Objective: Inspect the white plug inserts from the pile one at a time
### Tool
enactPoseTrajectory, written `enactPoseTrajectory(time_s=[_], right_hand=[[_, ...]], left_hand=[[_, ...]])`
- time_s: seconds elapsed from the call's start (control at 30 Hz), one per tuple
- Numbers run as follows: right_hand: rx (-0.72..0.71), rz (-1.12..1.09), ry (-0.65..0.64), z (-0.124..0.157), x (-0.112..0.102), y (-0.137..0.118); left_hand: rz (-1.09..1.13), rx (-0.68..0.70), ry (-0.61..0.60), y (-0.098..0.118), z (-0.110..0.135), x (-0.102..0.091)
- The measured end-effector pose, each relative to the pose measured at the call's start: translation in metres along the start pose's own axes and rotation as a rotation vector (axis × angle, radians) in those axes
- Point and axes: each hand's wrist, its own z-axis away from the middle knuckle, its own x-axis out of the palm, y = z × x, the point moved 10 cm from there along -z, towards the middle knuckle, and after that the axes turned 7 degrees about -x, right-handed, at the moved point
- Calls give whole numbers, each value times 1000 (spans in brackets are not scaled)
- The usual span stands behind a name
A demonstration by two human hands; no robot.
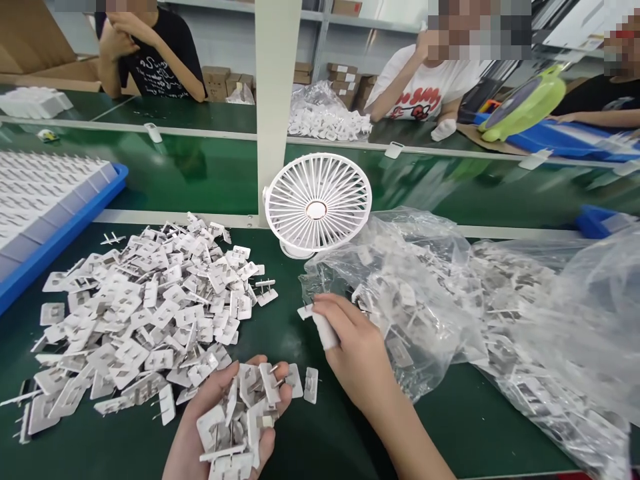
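The green table (320, 460) fills the foreground, with a belt (200, 167) beyond it and co-workers seated on the far side. Clear plastic bags (575, 320) full of white parts sprawl over the right side; the nearest one has its crumpled edge just beside the right hand (357, 350). A blue tray (107, 190) at the left edge carries rows of upright pins. The pile (150, 300) of white parts, many with metal pins, covers the table between tray and left hand (193, 423). A white fan (319, 203) stands at the back, near the post (277, 80).

The left hand lies palm up, its fingers curled in a cup around a heaped handful (235, 427) of parts. The right hand's fingers are drawn narrow and seem to pinch one small piece (305, 311), mostly hidden; a white cover (326, 331) wraps one digit. Two loose parts (311, 385) lie just beyond the left fingertips.

The handful looks the likeliest trouble: heaped loosely, it could spill if the palm tilts or the fingers spread. Pins pointing several ways might prick skin or bend under a tighter squeeze. The bag's loose film could snag the right fingers or drag parts along.
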Motion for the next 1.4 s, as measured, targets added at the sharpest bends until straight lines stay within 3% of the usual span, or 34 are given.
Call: enactPoseTrajectory(time_s=[0.17,0.33,0.53,0.87,1.1,1.27,1.4], right_hand=[[-196,-30,313,24,-49,-41],[-247,-165,347,33,-69,-59],[-202,-159,291,29,-74,-64],[-173,-101,368,33,-77,-66],[-283,0,379,28,-75,-79],[-211,-27,494,25,-80,-75],[-253,-43,341,22,-71,-76]], left_hand=[[-6,-16,-56,-5,-5,3],[-47,-10,-47,-8,-5,2],[-91,108,47,-2,2,8],[-97,81,77,-1,-3,-2],[-128,82,55,1,-7,-6],[-263,236,121,18,-8,-25],[-338,390,161,35,-5,-40]])
